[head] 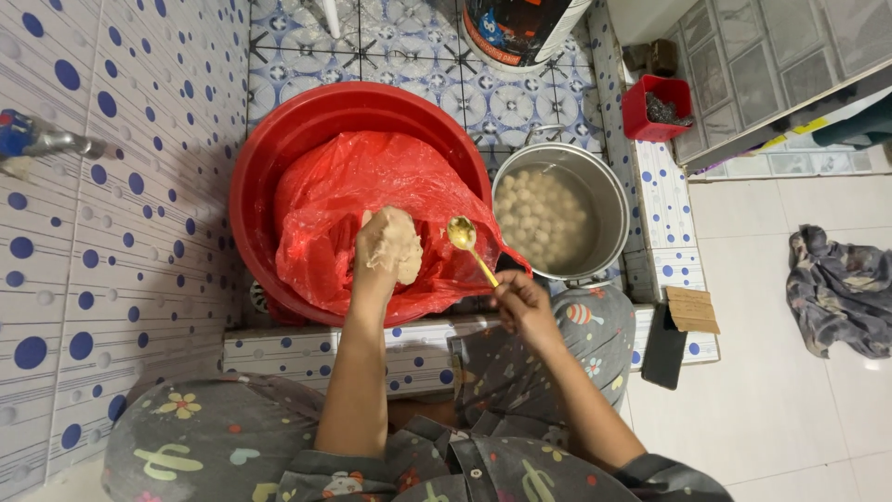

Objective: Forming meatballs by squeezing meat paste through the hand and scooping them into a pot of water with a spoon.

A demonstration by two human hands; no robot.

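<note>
the left hand (386, 249) closes around a pale, sticky lump of dough (394, 244) over the red plastic bag (344, 195) in the round red basin (269, 158) — its fingers buried in paste — while the right hand (522, 302) pinches a gold metal spoon (470, 246), bowl empty.

A small red box (656, 107) sits at one o'clock beside a plastic bucket (520, 33); crumpled grey cloth (841, 290) lies at three o'clock, a tap (42, 141) at nine.
</note>
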